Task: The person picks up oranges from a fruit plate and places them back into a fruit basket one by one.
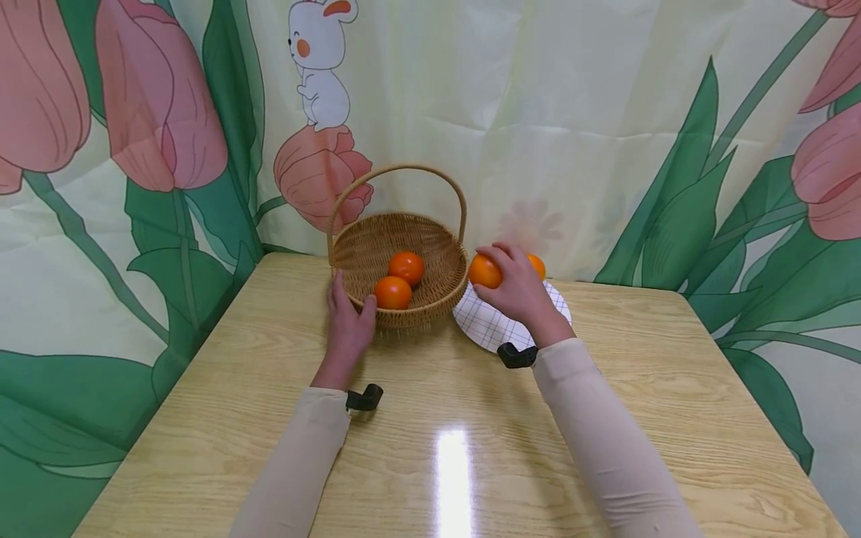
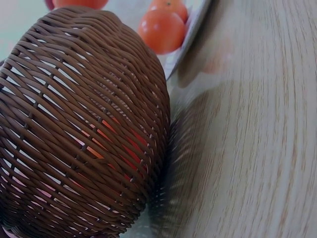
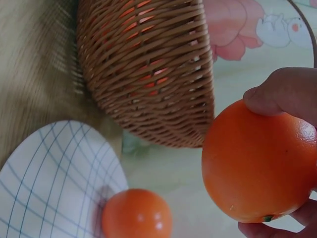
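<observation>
A wicker basket (image 1: 433,310) with a tall arched handle stands near the back of the table, with two round orange-red fruits (image 1: 393,292) inside. My left hand (image 1: 350,329) holds the basket at its near left side, thumb at the front rim and fingers along the left side. My right hand (image 1: 518,288) grips an orange (image 3: 257,163) between thumb and fingers, just right of the basket rim and above a white plate (image 1: 484,325) with blue checked lines. Another orange fruit (image 3: 137,214) sits on the plate, partly hidden behind my right hand in the head view.
The light wooden table (image 1: 430,403) ends at a curtain (image 1: 538,112) printed with tulips and a rabbit, close behind the basket and plate. Bare tabletop lies in front of both and to the right of the plate.
</observation>
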`<state>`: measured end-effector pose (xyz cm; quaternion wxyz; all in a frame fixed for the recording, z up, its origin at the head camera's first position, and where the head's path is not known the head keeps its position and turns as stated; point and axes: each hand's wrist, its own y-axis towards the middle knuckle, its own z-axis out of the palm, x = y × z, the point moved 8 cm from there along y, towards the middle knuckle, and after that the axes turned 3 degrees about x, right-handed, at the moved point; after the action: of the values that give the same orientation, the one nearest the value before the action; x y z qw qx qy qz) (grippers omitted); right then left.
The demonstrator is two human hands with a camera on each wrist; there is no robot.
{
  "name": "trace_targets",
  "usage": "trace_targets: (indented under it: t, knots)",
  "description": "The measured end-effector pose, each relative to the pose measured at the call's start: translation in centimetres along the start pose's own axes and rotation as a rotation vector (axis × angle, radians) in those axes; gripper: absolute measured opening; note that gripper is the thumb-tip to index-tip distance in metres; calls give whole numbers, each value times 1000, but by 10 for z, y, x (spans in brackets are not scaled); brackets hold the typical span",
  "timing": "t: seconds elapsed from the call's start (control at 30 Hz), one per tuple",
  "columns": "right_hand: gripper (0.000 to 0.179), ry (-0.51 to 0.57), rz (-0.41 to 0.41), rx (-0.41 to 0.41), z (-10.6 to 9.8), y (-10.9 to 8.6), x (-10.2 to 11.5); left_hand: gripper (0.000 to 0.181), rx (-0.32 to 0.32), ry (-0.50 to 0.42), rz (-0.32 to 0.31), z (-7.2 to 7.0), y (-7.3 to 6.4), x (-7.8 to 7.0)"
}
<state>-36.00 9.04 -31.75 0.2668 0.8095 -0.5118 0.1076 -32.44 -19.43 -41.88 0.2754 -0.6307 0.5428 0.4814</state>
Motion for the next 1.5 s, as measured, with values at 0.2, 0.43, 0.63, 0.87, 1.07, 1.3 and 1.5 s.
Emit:
trace_targets:
  t: [0.2,0.43,0.63,0.87,1.07,1.3,1.5]
  knots:
    - [57,0,-37,-18,-2,7,12,79,12,3,-17,0,-1,-1]
    - [55,10,-81,-42,-4,14,27,79,12,6,-25,1,0,0]
    - [55,20,-101,-43,-1,18,36,78,13,6,-18,1,0,0]
    - [56,33,-129,-50,8,22,43,78,18,-3,-11,1,-1,0]
    - [56,54,-118,-17,15,24,48,78,10,-4,1,0,0,-1]
    - [57,67,-112,16,24,28,53,78,13,-13,4,0,0,-1]
    - [58,80,-96,52,33,31,51,78,7,-6,5,0,0,-1]
